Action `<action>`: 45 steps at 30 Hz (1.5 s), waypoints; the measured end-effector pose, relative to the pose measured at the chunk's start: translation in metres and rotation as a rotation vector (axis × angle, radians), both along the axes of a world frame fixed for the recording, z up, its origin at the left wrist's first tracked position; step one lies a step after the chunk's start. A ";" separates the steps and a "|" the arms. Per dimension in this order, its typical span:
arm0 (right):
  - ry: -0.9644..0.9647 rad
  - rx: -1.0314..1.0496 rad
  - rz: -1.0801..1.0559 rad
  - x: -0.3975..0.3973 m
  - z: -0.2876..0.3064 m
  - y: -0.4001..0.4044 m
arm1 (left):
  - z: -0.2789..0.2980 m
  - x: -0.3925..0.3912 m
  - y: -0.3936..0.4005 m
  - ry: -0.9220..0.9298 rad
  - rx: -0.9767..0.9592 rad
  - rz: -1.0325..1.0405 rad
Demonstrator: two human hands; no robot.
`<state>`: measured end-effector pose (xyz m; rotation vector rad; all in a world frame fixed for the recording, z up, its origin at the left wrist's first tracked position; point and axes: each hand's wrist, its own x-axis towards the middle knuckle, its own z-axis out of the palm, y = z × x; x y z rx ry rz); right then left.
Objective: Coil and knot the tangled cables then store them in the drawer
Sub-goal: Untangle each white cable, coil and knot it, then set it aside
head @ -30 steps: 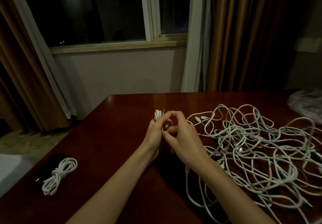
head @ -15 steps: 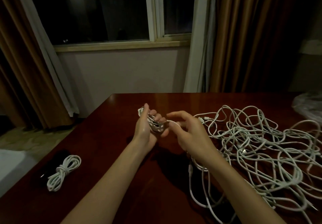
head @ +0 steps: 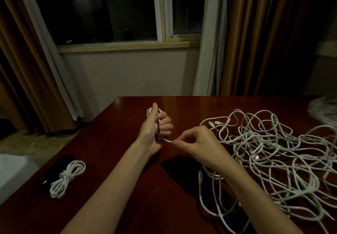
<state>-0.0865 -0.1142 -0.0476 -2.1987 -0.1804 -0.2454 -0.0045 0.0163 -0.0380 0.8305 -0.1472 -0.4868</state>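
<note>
One white cable already lies finished, a knotted coil point(head: 67, 179) near the left edge of the dark red polished wooden bench point(head: 113, 161), partly over a black flat object point(head: 52, 176) that is too dark to identify. A second small white cable bundle point(head: 157, 124) is upright in the left hand point(head: 155, 130), whose grip is curled round it with the thumb along its near side. Its loose tail point(head: 166, 140) runs from the bottom of the bundle to the right hand point(head: 198, 146), which pinches the end between thumb and fingertips just beside the left palm. By my judgement this coil is wound but not yet tied. The large tangled heap of white cables point(head: 273, 157) to the right remains unsorted, and no drawer is in view, so most of the work is left.
</note>
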 end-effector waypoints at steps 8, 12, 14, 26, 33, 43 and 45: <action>-0.167 -0.038 -0.198 0.000 0.001 -0.013 | -0.006 -0.006 -0.005 -0.359 0.444 -0.153; -0.175 -0.131 -0.186 0.001 -0.002 -0.013 | -0.010 -0.012 -0.012 -0.530 0.656 -0.199; -0.158 -0.106 -0.173 0.001 0.000 -0.014 | -0.009 -0.014 -0.012 -0.521 0.667 -0.207; 0.009 0.376 -0.230 -0.001 0.017 -0.021 | -0.011 -0.022 -0.012 -0.698 0.739 -0.171; 0.095 -0.029 -0.227 -0.005 0.010 -0.006 | -0.017 -0.026 -0.019 -0.966 1.065 -0.163; 0.087 0.149 -0.158 -0.001 0.011 -0.010 | -0.008 -0.027 -0.013 -0.961 0.917 -0.232; 0.024 0.101 -0.208 0.000 0.010 -0.010 | -0.006 -0.022 -0.009 -0.906 0.881 -0.243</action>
